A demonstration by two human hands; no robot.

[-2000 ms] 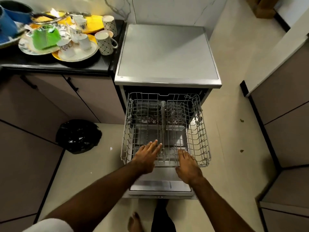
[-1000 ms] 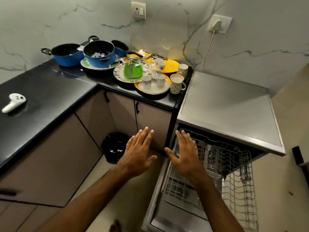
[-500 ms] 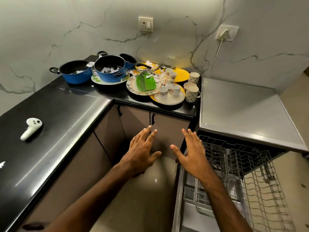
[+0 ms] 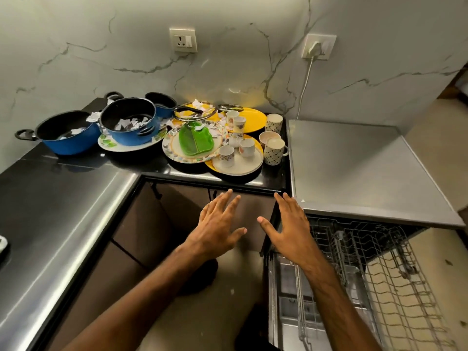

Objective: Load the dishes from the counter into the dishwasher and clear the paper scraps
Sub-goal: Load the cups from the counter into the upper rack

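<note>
Both empty, fingers spread: left hand (image 4: 217, 224) and right hand (image 4: 288, 229) have left the pulled-out dishwasher rack (image 4: 379, 262) and swung toward the counter (image 4: 141, 165), so loading looks about to start. Small cups (image 4: 226, 155) on the cream plate (image 4: 243, 167) sit just beyond the fingertips; blue pots (image 4: 129, 135) holding paper scraps (image 4: 131, 122) lie further left.

— Walls?
— Grey-white marble wall (image 4: 106, 34), dark veins. Left socket (image 4: 182, 40) bare; right socket (image 4: 326, 44) takes a white plug (image 4: 314, 48), cord (image 4: 305, 79) hanging down.
— Furniture?
— Black counter (image 4: 63, 211), L-shaped, glossy, sheen along its front edge. Brown cabinets (image 4: 144, 224) beneath.
— Floor, light?
— Beige floor (image 4: 202, 317), a few specks. Warm glare (image 4: 234, 91) low on the wall, between the sockets.
</note>
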